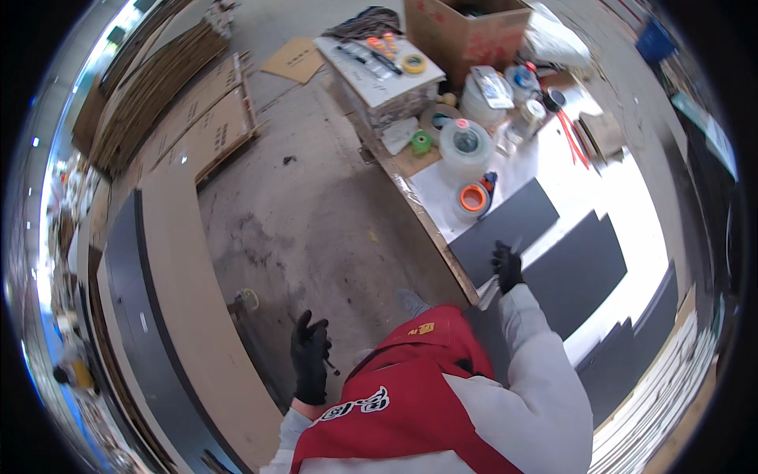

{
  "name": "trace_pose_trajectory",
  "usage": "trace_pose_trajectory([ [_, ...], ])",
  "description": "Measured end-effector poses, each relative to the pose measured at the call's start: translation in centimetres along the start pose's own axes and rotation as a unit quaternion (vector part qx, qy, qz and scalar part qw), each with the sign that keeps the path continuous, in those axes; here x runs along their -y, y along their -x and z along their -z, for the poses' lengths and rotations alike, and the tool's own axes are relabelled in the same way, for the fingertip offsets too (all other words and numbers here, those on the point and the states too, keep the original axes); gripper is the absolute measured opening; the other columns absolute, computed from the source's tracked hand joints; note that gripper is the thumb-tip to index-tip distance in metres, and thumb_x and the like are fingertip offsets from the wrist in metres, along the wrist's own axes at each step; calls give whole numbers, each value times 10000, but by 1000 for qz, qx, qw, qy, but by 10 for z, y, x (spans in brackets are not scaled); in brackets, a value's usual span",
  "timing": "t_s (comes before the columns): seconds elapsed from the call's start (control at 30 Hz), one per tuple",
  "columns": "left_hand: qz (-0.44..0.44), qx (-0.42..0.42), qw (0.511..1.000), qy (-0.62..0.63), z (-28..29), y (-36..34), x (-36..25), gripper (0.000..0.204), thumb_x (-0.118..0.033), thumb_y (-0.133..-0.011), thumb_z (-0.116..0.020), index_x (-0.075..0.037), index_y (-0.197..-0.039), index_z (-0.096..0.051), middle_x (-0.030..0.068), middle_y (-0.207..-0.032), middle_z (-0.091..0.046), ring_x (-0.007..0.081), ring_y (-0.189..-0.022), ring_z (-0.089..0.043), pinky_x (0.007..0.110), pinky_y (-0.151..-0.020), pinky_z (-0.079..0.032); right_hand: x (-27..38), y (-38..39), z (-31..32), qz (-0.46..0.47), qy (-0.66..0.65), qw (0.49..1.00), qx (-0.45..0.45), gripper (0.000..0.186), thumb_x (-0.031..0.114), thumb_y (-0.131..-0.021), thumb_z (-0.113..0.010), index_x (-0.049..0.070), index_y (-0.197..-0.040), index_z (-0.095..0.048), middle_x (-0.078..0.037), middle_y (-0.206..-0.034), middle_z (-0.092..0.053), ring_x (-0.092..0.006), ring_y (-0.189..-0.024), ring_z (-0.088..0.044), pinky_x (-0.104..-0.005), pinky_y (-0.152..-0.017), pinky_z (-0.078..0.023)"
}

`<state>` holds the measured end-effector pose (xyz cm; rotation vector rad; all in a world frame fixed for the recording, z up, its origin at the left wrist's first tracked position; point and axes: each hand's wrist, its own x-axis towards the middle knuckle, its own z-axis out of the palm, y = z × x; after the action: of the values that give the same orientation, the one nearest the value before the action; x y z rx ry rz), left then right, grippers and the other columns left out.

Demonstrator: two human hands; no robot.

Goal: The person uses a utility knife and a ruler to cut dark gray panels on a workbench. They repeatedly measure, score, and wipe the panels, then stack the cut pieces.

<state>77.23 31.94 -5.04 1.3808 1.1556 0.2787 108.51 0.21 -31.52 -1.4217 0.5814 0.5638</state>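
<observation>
My left hand (310,355), in a black glove, hangs over the floor with fingers apart, holding nothing. My right hand (506,265), also gloved, is over the worktable (602,175) with fingers curled round a small pale item that I cannot make out, at the near end of a dark grey board (505,229). A larger dark board (575,272) lies to its right, with more dark boards (620,379) nearer my body. Beyond my right hand stand a tape roll with an orange core (473,197) and a translucent jug (467,156).
Long stacked panels (178,308) run along my left, with flattened cartons (205,118) behind them. On the table's far end are a cardboard box (466,35), a white board (375,81) with tools, and a green roll (422,144). A blue bin (655,39) stands at the far right.
</observation>
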Motion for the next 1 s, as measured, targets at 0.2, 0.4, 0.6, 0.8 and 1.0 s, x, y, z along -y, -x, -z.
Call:
trace_pose_trajectory([
  [0.2,-35,41,916,397,-7,-17,5,493,-34,-925,-484,-70,-1410,-407,159,-1333,-526,204,-1008,-588,314,-884,-473,24,178,-127,-113,81,833,536,389,292,-963,-504,21,-1232,-584,-27,-911,-626,-76,-782,-562,-238,-704,-457],
  [0.4,-126,57,881,453,-51,-25,-28,483,-41,-945,-444,-60,-1422,-377,173,-1393,-477,284,-1281,-469,405,-1107,-364,52,234,-190,335,324,718,518,316,207,-916,-642,95,-1211,-621,-61,-933,-653,-127,-789,-622,-302,-715,-507],
  [0.6,-154,36,869,470,-52,-52,-44,473,-19,-939,-432,-26,-1410,-381,172,-1388,-484,279,-1289,-468,411,-1118,-357,114,246,-221,115,335,738,575,306,236,-918,-646,91,-1187,-633,-57,-903,-678,-143,-735,-617,-295,-677,-505],
  [0.8,-141,-9,931,335,-79,-80,-80,504,-78,-968,-485,-42,-1446,-331,147,-1425,-453,222,-1289,-463,339,-1095,-368,105,193,-245,162,352,763,517,306,320,-900,-665,64,-1067,-677,-64,-774,-667,-153,-664,-614,-302,-643,-493],
  [1.0,-74,-103,967,221,-13,-75,-49,397,-151,-978,-544,-24,-1348,-478,111,-1208,-615,187,-1028,-622,318,-895,-498,184,-30,-351,473,301,813,159,362,396,-941,-541,48,-912,-637,-172,-774,-643,-325,-748,-632,-410,-643,-482],
])
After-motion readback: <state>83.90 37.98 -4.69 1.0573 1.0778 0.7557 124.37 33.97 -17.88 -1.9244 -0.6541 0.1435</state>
